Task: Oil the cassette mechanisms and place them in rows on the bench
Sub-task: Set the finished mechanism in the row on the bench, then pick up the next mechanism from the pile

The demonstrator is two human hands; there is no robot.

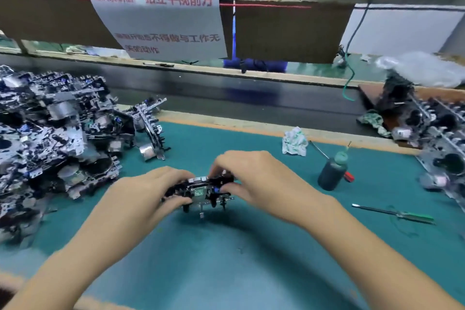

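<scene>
One cassette mechanism [201, 190] is held just above the middle of the bench [226, 272], gripped at its two ends by the left hand [153, 191] and the right hand [254, 178], the fingers curled round it. A heap of mechanisms [55, 138] is piled at the left edge, and rows of mechanisms [435, 138] are laid at the right edge. The oil bottle [332, 171] is left standing near the right hand, with a screwdriver [395, 214] beside. If the right hand is swung out carelessly, the bottle can probably be knocked over and oil spilled. The mechanism can also be dropped if the grip is loosened.
</scene>
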